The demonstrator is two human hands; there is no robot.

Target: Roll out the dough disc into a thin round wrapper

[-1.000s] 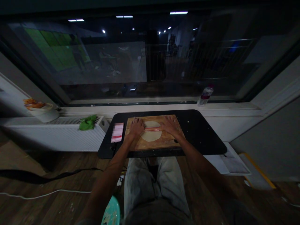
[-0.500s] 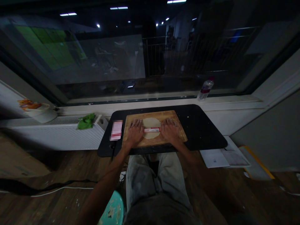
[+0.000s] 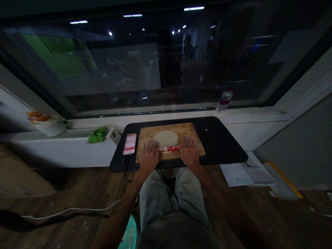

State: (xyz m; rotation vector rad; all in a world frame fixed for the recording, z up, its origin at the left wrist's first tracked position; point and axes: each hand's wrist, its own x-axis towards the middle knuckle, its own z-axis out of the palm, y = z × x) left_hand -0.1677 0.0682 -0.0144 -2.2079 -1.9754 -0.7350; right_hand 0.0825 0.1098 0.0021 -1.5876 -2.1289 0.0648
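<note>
A wooden board (image 3: 190,133) lies on a black table (image 3: 220,145). A round flat piece of dough (image 3: 166,138) rests on the board. A red and white roller (image 3: 169,148) lies across the dough's near edge. My left hand (image 3: 149,157) presses flat on the roller's left end, fingers stretched out. On the right end my right hand (image 3: 190,154) does the same. Both palms sit near the board's front edge.
A small red and white pack (image 3: 129,143) lies on the table's left side. A green cloth (image 3: 97,135) sits on the white radiator, a bowl (image 3: 48,123) further left. A plastic bottle (image 3: 223,101) stands on the window sill. Papers (image 3: 246,174) and a cable (image 3: 70,210) lie on the floor.
Both hands have drawn the roller toward me, from the middle of the dough to its near edge. More of the dough now shows beyond the roller.
</note>
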